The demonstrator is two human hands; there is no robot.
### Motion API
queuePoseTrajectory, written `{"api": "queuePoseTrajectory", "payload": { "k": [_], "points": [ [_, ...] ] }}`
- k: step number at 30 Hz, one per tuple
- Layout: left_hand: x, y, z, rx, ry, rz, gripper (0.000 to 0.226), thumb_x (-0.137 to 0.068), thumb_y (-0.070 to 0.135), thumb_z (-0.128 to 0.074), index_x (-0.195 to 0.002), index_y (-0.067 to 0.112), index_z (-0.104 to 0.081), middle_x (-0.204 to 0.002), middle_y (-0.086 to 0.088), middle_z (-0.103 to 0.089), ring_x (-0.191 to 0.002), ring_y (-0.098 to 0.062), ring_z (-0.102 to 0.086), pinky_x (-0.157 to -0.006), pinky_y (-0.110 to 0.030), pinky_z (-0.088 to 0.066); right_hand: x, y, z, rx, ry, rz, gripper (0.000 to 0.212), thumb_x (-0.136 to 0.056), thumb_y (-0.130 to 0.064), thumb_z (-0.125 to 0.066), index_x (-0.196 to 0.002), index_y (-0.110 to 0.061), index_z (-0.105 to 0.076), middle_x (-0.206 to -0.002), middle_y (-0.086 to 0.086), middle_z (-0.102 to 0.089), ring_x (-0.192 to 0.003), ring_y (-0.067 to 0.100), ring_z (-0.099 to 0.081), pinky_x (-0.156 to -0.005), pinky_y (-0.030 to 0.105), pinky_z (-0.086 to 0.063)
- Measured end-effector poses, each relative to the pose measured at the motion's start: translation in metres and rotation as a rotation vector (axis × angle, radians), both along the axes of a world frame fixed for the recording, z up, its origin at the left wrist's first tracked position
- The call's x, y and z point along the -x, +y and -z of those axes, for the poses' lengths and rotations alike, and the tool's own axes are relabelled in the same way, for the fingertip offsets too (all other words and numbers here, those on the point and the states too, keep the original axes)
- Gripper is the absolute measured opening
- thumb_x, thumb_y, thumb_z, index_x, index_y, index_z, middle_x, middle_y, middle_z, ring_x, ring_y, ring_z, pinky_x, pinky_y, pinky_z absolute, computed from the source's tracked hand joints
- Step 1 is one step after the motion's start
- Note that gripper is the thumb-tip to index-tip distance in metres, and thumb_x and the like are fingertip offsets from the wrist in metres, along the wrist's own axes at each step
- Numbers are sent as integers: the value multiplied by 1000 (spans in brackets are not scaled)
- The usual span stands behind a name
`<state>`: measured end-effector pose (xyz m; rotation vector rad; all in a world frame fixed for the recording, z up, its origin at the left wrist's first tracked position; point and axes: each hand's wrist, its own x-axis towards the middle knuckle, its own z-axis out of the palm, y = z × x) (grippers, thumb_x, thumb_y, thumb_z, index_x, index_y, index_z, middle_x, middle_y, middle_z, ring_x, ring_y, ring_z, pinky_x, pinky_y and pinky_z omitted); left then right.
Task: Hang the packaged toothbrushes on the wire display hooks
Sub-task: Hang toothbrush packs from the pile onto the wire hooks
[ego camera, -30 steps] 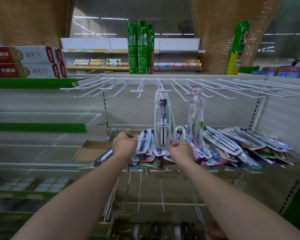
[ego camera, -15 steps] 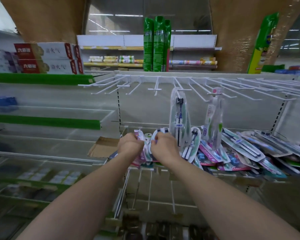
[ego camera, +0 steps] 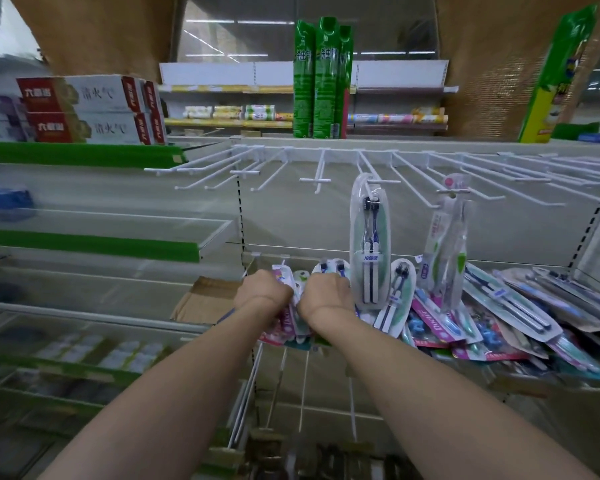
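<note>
Two bare forearms are reaching up from the bottom of the frame to centre. Left hand point(ego camera: 262, 292) is curling its fingers around a bundle of toothbrush packs point(ego camera: 286, 315), pink card showing below the wrist. Right hand point(ego camera: 328, 294), touching it on the right, is gripping further packs of the same bundle. Both are sitting at the left end of a loose pile of packs point(ego camera: 492, 313) lying on the shelf point(ego camera: 520, 381), centre to right. Above, two packs are hanging from the white wire hooks point(ego camera: 465, 164): a dark-brush twin pack point(ego camera: 370, 244) and a green-brush pack point(ego camera: 447, 233). Upper left: toothpaste boxes point(ego camera: 90, 110). Top centre: green boxes point(ego camera: 323, 77).
</note>
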<state>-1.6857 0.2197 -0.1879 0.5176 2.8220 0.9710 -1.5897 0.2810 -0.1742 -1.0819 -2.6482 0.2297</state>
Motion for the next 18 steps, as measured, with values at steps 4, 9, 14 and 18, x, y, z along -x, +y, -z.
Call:
{"api": "queuePoseTrajectory", "payload": {
  "k": [4,9,14,18],
  "points": [
    [6,1,0,-19,-46,-20,30,-85,29,-67,-107,8,-70,-115,-15,-71,-103,-34,-68,-83,-33,-52,6,3,3,29,-18,25,38,-91,-23,-58,-127,-12,-60,-134,19,-55,-123,37,-49,-98,41,-48],
    [6,3,-5,-92,-78,-10,13,-86,23,-63,-85,11,-62,-100,-13,-69,-90,-32,-66,-76,-32,-52,5,10,4,94,85,60,44,-92,-31,-64,-129,-10,-54,-131,19,-54,-118,37,-53,-90,38,-49],
    [1,4,-11,-182,-84,-16,20,-86,22,-62,-97,7,-71,-101,-14,-71,-92,-33,-65,-70,-31,-45,-2,9,2,154,198,78,41,-93,-20,-64,-130,-8,-52,-131,19,-50,-112,33,-56,-86,35,-49],
    [-5,0,-14,-228,-78,-11,16,-90,19,-62,-96,12,-75,-93,-9,-70,-81,-27,-61,-68,-29,-43,-6,7,-5,237,287,103,39,-90,-13,-66,-126,-6,-53,-130,17,-50,-111,34,-58,-78,34,-46]
  ]
}}
